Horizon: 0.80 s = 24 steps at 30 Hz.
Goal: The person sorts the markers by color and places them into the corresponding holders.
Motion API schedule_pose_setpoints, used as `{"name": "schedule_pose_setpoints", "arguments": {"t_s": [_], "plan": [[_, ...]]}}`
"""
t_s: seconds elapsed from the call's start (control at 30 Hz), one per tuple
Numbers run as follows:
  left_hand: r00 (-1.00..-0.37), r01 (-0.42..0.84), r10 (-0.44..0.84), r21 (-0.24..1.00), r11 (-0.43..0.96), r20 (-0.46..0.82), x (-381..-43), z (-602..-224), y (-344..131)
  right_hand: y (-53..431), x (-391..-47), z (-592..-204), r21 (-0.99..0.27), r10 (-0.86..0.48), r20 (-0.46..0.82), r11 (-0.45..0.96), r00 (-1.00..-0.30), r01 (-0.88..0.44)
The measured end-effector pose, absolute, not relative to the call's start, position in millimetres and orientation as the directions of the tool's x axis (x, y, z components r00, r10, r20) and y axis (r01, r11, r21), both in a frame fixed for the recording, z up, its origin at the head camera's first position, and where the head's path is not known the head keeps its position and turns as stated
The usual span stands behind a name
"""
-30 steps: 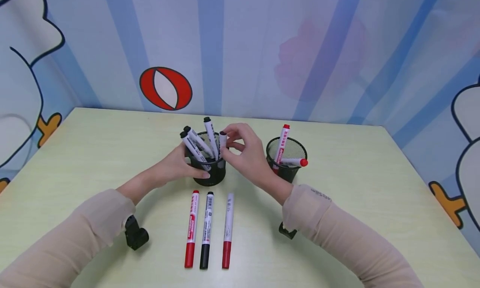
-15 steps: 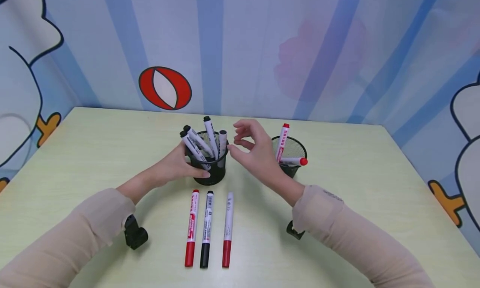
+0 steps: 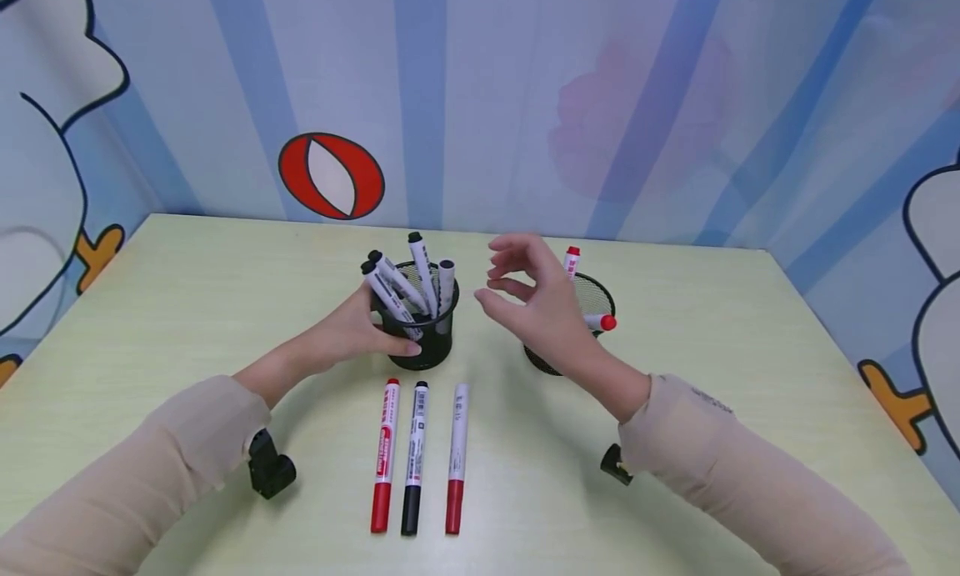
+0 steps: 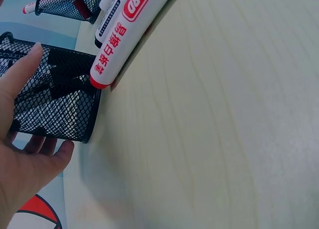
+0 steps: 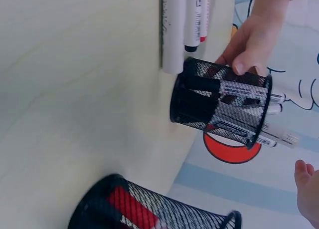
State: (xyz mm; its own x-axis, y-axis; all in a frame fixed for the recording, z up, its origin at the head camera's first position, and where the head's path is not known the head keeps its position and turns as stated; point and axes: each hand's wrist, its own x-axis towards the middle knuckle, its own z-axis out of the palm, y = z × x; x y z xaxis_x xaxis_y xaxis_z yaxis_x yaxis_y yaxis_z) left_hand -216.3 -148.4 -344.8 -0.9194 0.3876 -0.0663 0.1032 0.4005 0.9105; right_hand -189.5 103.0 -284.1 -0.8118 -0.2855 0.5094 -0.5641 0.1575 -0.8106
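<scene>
My left hand (image 3: 352, 334) grips a black mesh pen cup (image 3: 427, 351), thumb across its near side and fingers round the far left. Several black-capped whiteboard markers (image 3: 422, 267) stand in it, leaning different ways. To its right, my right hand (image 3: 540, 305) hovers with fingers loosely curved and nothing between them; its fingertips point toward the cup, apart from the rim. Behind that hand is a second mesh pen cup (image 3: 542, 362), partly hidden, holding an upright red-capped marker (image 3: 572, 261) and a slanting one (image 3: 602, 322). In the left wrist view, the thumb and fingers span the first cup (image 4: 60, 109).
In front of the cups, three markers lie side by side on the pale wooden table (image 3: 225, 309): a red one (image 3: 385, 455), a black one (image 3: 414, 459) and a white one with a red end (image 3: 457, 459). A cartoon-printed backdrop (image 3: 495, 101) rises behind the table's far edge.
My right hand has let go of a black-capped marker in the left cup and moved right, away from the rim, in front of the second cup. My left hand stays on its cup.
</scene>
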Motion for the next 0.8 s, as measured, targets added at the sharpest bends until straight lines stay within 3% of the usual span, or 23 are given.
{"name": "schedule_pose_setpoints", "arguments": {"t_s": [0.23,0.5,0.8], "plan": [[-0.927,0.075,0.361,0.899,0.432,-0.096,-209.8,-339.8,-155.2,126.0,-184.3,-264.1,-0.802,-0.306,0.516,0.158,-0.8,-0.577],[-0.936,0.04,0.313,0.835,0.55,-0.161,-195.8,-328.0,-167.4,166.2,-185.9,-252.8,-0.834,-0.291,0.472,0.16,-0.832,-0.528],[-0.889,0.087,0.414,0.813,0.576,-0.198,-176.9,-321.8,-173.6,209.1,-201.1,-268.5,-0.83,-0.218,0.442,0.267,-0.87,-0.489]]}}
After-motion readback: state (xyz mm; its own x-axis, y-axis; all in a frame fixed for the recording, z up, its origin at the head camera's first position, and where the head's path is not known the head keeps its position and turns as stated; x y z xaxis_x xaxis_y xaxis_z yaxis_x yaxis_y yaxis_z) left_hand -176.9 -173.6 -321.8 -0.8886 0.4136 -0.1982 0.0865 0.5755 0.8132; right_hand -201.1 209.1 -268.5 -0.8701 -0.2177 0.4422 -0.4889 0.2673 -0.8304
